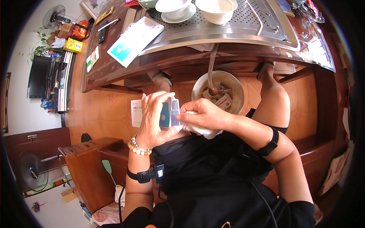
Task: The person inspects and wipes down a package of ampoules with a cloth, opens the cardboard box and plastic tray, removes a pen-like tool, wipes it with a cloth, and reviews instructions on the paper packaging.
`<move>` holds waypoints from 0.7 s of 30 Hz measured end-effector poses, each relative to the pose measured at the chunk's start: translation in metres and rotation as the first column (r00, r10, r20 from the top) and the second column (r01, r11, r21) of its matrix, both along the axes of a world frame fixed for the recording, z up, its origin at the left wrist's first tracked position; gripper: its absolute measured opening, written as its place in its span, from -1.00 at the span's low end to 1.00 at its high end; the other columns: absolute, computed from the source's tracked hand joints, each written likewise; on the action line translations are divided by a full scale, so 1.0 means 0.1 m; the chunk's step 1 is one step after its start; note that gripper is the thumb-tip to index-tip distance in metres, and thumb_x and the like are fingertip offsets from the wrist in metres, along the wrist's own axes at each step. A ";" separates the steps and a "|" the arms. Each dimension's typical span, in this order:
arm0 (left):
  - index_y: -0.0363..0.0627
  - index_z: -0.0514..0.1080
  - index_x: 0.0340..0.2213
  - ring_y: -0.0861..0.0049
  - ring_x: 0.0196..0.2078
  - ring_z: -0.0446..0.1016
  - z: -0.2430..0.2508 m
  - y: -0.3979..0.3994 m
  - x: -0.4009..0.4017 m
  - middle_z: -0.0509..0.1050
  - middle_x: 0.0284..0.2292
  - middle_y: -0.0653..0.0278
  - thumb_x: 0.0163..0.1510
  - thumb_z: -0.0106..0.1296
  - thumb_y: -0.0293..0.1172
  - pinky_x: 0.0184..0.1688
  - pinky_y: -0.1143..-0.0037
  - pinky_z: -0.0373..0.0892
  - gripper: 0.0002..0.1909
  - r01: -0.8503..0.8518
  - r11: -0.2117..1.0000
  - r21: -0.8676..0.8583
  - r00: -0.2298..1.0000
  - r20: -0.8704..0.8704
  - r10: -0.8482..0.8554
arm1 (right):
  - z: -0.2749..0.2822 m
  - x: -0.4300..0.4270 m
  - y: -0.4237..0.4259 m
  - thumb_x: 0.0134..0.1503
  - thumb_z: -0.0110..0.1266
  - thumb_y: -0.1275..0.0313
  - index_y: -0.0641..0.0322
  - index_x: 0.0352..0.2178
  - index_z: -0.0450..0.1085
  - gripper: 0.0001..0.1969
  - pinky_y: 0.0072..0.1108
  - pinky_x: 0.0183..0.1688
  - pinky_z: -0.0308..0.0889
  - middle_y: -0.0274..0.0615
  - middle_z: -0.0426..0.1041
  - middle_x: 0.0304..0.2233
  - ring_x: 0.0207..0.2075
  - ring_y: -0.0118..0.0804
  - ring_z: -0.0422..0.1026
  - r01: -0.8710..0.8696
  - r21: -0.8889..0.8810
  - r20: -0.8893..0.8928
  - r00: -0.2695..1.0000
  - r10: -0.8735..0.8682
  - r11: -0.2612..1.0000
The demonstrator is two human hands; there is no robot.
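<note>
My left hand (155, 118) grips a small carton (165, 115) with a blue printed face, between fingers at the top and thumb at the bottom. A clear plastic tray (175, 112) shows at the carton's right side. My right hand (204, 115) is closed around a crumpled white cloth or tissue (204, 129). Its thumb and forefinger tips reach the edge of the tray; whether they pinch it cannot be told. Partly behind my left hand is a white printed sheet or box (136, 113), and I cannot tell what it rests on.
A metal bin (241, 95) holding waste stands between my feet, with a clear hose (211, 65) hanging into it. On the wooden table (104, 67) lies a white-and-blue box (135, 41). Lidded white bowls (216, 11) stand on a perforated steel tray (242, 31).
</note>
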State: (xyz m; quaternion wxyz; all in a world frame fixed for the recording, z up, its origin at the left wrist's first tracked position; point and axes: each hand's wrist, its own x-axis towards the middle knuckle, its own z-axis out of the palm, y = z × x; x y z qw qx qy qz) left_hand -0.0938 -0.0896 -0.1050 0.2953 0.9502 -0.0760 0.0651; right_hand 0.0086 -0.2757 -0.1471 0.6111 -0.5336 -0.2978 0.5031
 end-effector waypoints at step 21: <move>-0.24 0.26 0.01 0.20 0.01 0.28 0.13 0.05 0.04 0.32 -0.06 0.08 -0.32 0.33 -0.06 0.19 0.26 0.03 -0.12 0.040 0.997 -0.066 0.995 -0.090 -0.046 | -0.05 0.05 -0.05 0.10 0.07 0.31 0.30 -0.38 0.49 -0.76 -0.61 -0.33 0.36 -0.23 0.52 -0.55 -0.49 -0.51 0.45 0.046 -0.010 0.023 0.999 -0.046 0.999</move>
